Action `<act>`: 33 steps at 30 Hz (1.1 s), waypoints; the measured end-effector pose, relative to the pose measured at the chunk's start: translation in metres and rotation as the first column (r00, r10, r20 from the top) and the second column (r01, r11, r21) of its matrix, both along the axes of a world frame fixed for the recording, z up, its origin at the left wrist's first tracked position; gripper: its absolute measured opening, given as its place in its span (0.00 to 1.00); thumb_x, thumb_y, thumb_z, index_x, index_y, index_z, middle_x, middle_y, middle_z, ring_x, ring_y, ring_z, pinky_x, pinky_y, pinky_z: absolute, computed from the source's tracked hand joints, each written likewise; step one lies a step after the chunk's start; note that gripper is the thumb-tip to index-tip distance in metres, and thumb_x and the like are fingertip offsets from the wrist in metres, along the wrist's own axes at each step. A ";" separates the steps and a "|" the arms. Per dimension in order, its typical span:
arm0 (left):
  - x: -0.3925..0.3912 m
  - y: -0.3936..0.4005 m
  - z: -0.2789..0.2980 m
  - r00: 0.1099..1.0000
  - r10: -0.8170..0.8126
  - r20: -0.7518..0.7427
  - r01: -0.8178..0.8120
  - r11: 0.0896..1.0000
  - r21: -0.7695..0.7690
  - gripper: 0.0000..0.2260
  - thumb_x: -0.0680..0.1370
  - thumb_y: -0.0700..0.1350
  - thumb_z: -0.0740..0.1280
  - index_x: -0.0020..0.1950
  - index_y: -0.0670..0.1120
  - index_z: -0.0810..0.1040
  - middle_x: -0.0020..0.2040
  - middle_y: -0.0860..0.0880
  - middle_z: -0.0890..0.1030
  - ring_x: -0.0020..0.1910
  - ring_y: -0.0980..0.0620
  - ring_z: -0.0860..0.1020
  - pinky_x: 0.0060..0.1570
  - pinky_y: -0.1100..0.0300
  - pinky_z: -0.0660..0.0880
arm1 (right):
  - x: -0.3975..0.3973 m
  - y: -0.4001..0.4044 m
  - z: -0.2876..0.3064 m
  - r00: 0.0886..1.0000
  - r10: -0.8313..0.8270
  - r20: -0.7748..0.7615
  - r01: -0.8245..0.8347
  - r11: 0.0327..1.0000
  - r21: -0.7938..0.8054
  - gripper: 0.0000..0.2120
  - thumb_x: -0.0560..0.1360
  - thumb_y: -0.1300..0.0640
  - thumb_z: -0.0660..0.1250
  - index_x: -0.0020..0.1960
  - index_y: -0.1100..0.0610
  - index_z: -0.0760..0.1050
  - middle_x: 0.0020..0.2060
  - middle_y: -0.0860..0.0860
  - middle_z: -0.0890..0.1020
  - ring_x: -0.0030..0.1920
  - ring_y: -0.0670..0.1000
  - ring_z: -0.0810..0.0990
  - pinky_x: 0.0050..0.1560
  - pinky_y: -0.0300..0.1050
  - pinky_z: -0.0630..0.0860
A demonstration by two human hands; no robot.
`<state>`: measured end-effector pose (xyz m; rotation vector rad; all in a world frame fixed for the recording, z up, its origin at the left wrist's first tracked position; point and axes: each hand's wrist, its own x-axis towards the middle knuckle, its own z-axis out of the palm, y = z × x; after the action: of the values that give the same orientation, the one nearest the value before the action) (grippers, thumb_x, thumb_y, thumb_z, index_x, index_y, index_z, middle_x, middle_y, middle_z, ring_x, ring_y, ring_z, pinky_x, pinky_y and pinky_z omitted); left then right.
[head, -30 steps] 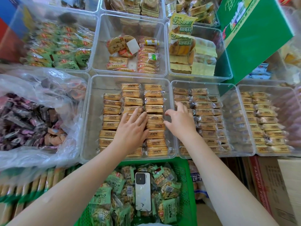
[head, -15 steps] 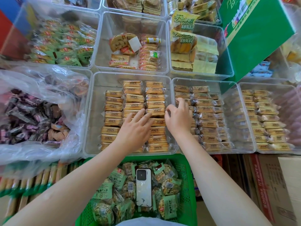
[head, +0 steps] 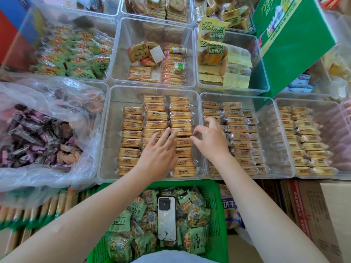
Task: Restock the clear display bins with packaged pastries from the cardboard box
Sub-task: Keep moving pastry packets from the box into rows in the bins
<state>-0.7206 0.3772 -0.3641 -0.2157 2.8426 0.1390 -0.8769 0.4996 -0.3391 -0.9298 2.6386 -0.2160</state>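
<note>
1. In the middle front bin (head: 106, 130), three rows of wrapped pastries (head: 154, 115) stand packed edge-on; looks mostly filled, w/ bare floor along the left wall and at the back.
2. Left hand (head: 158, 154) lies flat on the middle and right rows, fingers straight and spread, holding nothing, prob. pressing packs level.
3. Right hand (head: 212, 139) hovers over the wall between this bin and the next bin (head: 273, 168); fingers loosely curled, thumb and forefinger close together. Can't tell if they pinch a wrapper edge.
4. Next bin: rows fill the left part, right strip bare. Far right bin (head: 341, 175) looks well stocked.
5. Cardboard box (head: 311, 215) sits bottom right, below the bins; contents hidden, so what's left to load is unclear.
6. My guess: tidying stage for the middle bin; gaps remain there and in its neighbour.
7. Room: bin walls are tall and touching, so hands must lift over them. Green basket (head: 214, 224) w/ a phone (head: 167, 218) on top sits just below the front rims, crowding the pull-back path. Plastic bag (head: 47, 103) slumps beside the left wall.
</note>
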 end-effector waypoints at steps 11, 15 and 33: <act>-0.004 0.001 -0.001 0.997 0.050 0.060 -0.050 0.999 0.008 0.31 0.85 0.61 0.44 0.83 0.45 0.48 0.83 0.46 0.47 0.81 0.46 0.40 0.79 0.43 0.43 | 0.023 0.008 -0.006 0.997 -0.065 -0.050 0.061 0.996 -0.062 0.10 0.78 0.54 0.70 0.58 0.54 0.77 0.72 0.57 0.67 0.72 0.59 0.67 0.65 0.56 0.71; 0.010 0.001 0.000 0.997 0.076 -0.029 -0.073 0.993 0.089 0.27 0.85 0.59 0.48 0.81 0.48 0.59 0.83 0.48 0.51 0.82 0.47 0.43 0.78 0.44 0.49 | 0.034 0.022 -0.001 0.999 -0.051 0.016 0.051 0.999 -0.018 0.09 0.78 0.48 0.69 0.52 0.54 0.81 0.73 0.57 0.67 0.74 0.58 0.64 0.70 0.55 0.65; 0.031 0.008 0.005 0.991 0.113 0.072 -0.123 0.979 0.160 0.28 0.84 0.62 0.45 0.83 0.53 0.51 0.83 0.52 0.45 0.81 0.46 0.40 0.78 0.41 0.46 | 0.054 0.021 -0.013 0.985 -0.044 -0.169 0.053 0.997 0.051 0.09 0.79 0.49 0.65 0.52 0.55 0.72 0.64 0.57 0.71 0.62 0.57 0.71 0.59 0.54 0.70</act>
<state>-0.6897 0.3848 -0.3595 -0.3466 2.7386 0.3833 -0.8226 0.5202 -0.3517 -0.9022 2.8080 -0.0790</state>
